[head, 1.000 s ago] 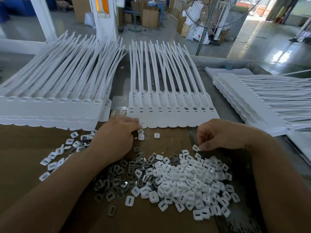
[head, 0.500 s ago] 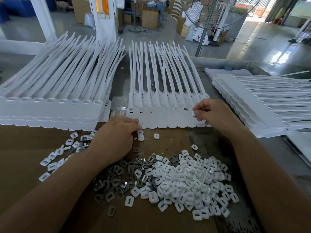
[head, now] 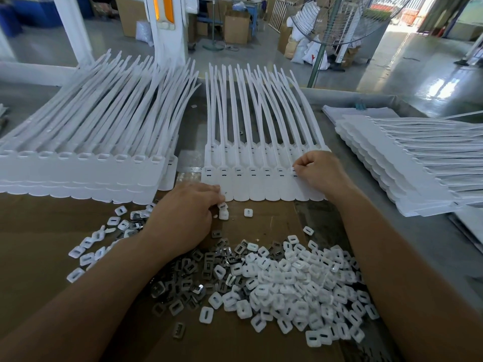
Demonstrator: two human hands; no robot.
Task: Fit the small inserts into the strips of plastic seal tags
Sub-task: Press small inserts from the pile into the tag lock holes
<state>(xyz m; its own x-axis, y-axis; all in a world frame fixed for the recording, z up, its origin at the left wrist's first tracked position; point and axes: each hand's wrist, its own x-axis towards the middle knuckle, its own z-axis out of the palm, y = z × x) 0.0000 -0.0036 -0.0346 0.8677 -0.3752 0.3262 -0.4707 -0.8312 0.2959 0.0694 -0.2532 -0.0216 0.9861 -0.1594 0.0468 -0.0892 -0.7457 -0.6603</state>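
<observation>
Right hand: Your right hand [head: 318,173] had left the pile a second before and was now at the right end of the strip of seal tags [head: 261,189], barely shifted from half a second ago. Its fingers were curled and the tips pinched together at a tag head.
Left hand: Your left hand [head: 188,215] had not moved. It lay palm down and loose, fingertips on the strip's near-left corner, grasping nothing that showed.
Hidden: I could not tell whether an insert sat between your right fingertips. Your knuckles covered the last tag heads.
Strip: Flat white plastic lay across the bench between both hands, with joined scalloped heads, dark slots and long thin tails curving away.
Inserts [head: 287,283]: Small white rounded squares, each slotted, were heaped on the cardboard sheet [head: 39,257] near you.
Metal clips [head: 198,273]: Shiny grey pieces were mixed into the heap's left edge.
Stacks: The left stack [head: 78,173] and the right stack [head: 392,165] flanked the strip.
</observation>
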